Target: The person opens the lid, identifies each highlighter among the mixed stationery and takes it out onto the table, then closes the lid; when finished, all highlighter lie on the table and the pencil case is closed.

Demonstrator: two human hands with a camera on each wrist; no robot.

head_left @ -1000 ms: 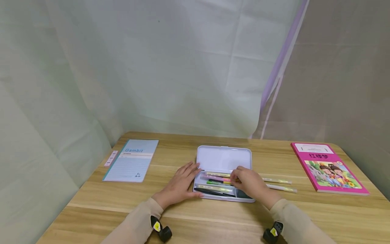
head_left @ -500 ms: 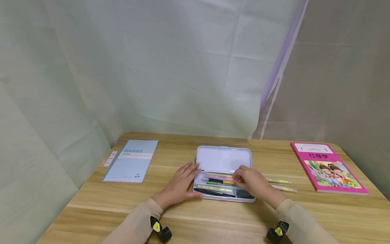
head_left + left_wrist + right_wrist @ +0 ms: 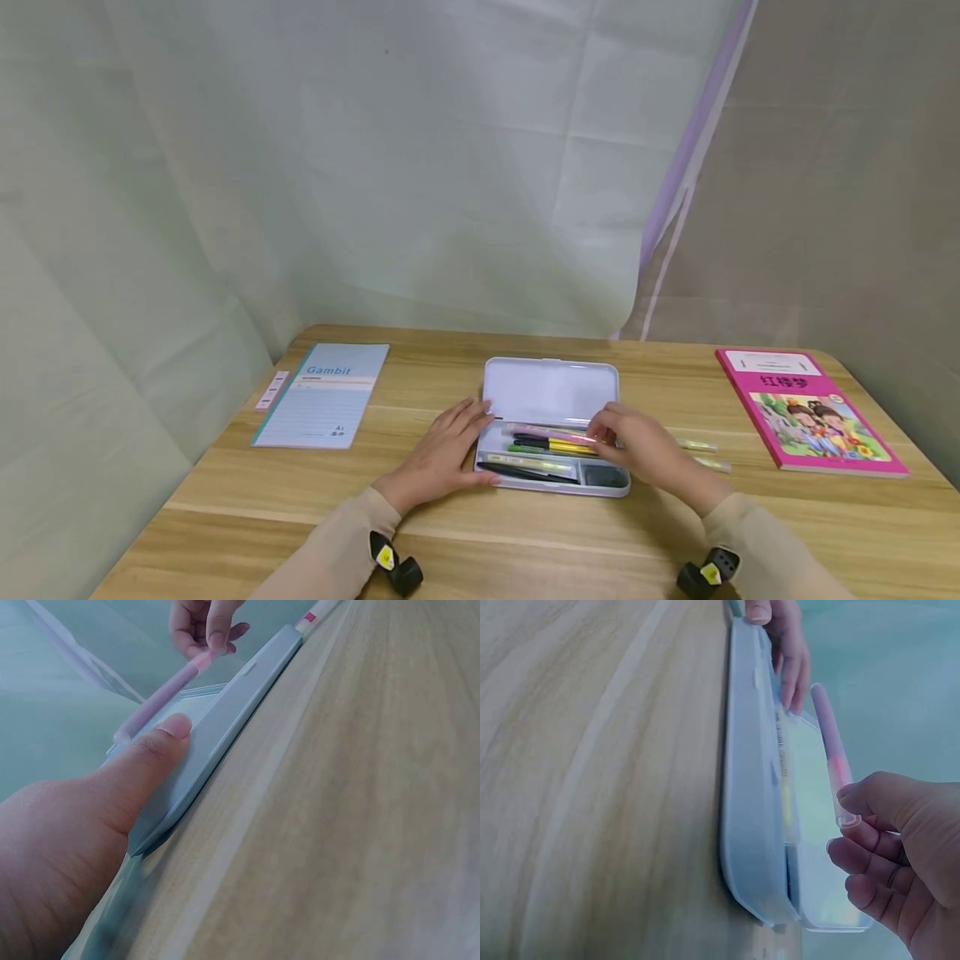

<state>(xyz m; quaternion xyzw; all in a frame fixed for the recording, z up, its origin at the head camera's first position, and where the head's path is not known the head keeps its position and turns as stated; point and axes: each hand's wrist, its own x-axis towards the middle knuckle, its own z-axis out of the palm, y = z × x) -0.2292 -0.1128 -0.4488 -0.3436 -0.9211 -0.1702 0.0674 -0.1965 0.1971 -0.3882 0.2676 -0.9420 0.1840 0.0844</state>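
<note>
Head view: the left hand (image 3: 438, 458), fingers outstretched, rests at the pencil case (image 3: 551, 392)'s left edge; the right hand (image 3: 637, 446) pinches a pink pen (image 3: 552, 432). Left wrist: the thumb (image 3: 161, 750) touches the case's front. Right wrist: the pen tilts above the case.

Head view faces forward, down; nearer wrist views share the case (image 3: 748, 787).

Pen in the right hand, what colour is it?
The pen is pale purple, with pink towards its clear end; the right wrist view shows it best.
</note>
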